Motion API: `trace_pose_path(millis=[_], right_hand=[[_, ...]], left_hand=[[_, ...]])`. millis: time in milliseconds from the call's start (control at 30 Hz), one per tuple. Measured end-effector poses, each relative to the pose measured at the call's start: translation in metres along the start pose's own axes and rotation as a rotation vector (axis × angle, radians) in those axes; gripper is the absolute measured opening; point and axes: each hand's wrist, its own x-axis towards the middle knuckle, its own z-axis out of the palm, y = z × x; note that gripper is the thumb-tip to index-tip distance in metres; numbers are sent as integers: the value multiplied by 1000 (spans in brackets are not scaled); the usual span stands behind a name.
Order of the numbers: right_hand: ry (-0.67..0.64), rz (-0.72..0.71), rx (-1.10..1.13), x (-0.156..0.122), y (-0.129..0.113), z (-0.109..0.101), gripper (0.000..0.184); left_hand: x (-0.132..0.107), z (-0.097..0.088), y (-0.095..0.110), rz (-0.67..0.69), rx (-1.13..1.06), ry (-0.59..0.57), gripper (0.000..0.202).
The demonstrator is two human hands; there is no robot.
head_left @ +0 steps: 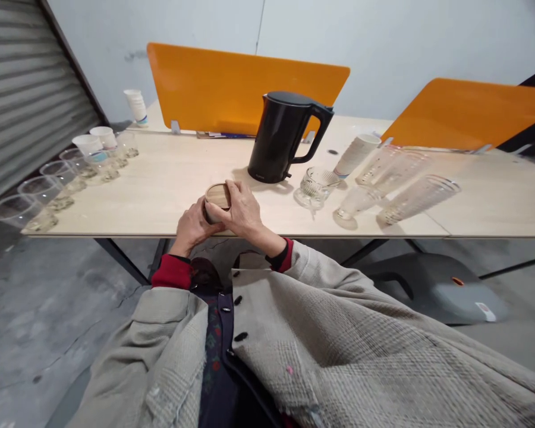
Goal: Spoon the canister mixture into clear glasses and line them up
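Note:
Near the table's front edge stands a small round jar with a wooden lid [218,194], between my two hands. My left hand [195,223] is wrapped round its left side and lower front. The fingers of my right hand [243,208] grip the lid from the right, thumb across the front. Most of the jar's body is hidden behind my hands, and I cannot tell what is in it. Behind and to the right, a black electric kettle [280,134] stands upright, apart from both hands.
Clear cups [38,190] and paper cups [89,144] line the table's left end. A ribbed glass bowl [316,184], stacked paper cups [356,156] and stacks of clear cups [417,199] stand right. Orange dividers [241,89] edge the back; a grey chair [432,288] is below.

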Motion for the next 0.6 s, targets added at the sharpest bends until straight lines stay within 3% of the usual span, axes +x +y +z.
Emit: trace_pose_path(millis=[367, 500, 600], right_hand=[[113, 90, 366, 18, 17, 6, 63], [295, 136, 393, 20, 52, -2, 71], [325, 222, 246, 8, 89, -7, 76]], left_hand=[[1, -3, -2, 11, -126, 25, 91], [1, -5, -1, 13, -128, 12, 92], [1, -5, -1, 6, -119, 17, 91]])
